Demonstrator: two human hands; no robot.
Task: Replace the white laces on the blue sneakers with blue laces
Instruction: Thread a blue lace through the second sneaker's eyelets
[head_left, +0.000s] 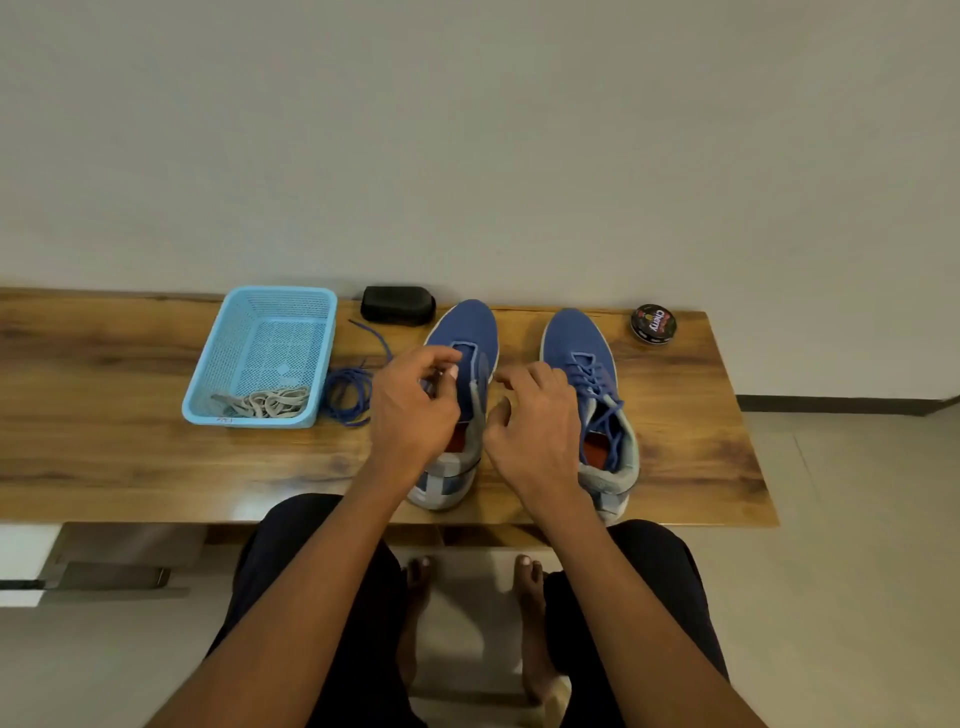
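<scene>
Pale wall and tiled floor frame a wooden bench (130, 467) where you sit working, and the action is at its middle. Your left hand (415, 410) hovers over the left sneaker (462, 332), thumb and forefinger curled together as if pinching something small at the eyelet row; it is probably the tip of the loose blue lace (348, 395), but the pinch point is too small and too covered by your own fingers to be sure. Your right hand (535, 421) sits just beside it, between the two shoes, fingers loosely curled and spread, holding nothing that can be seen. Both sneakers lie with toes toward the wall and heels toward you, so the eyelet rows run away from you along each shoe's long axis. The left sneaker shows only a start of blue lacing near the toe, while the right sneaker (576, 343) already carries blue lacing up its tongue, ends hanging untied. The slack of the loose blue lace lies coiled on the bench to the left of your left hand, so that hand is the nearer one to draw it through. Farther left, the light blue basket (291, 312) holds the white laces (265, 402). At the back sit a black case (397, 304) and a polish tin (653, 323). Your hands hide the left shoe's middle eyelets.
</scene>
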